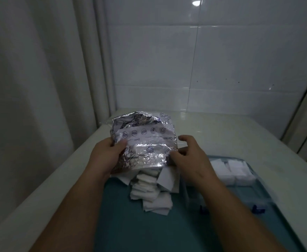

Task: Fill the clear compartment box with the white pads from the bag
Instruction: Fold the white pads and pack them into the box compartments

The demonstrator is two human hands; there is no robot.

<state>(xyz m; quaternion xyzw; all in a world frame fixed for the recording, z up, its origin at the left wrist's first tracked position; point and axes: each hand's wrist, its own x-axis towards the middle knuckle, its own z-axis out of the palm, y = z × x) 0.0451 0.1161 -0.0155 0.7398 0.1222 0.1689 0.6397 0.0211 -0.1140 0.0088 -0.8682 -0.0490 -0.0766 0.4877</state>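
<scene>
A shiny printed plastic bag [143, 140] is held up over the teal mat [145, 228], its mouth pointing down toward me. My left hand [106, 154] grips its left side, thumb on the front. My right hand [187, 157] pinches the bag's lower right edge, its other fingers loosely spread. A heap of white pads [152, 191] lies on the mat under the bag's mouth. The clear compartment box [240, 188] sits to the right, with white pads [231, 170] in its far compartments; its near compartments look blurred.
The mat lies on a pale table [221, 128] set against a white tiled wall [221, 60]. A light curtain [31, 79] hangs on the left. Small blue latches [256, 209] show at the box's near edge.
</scene>
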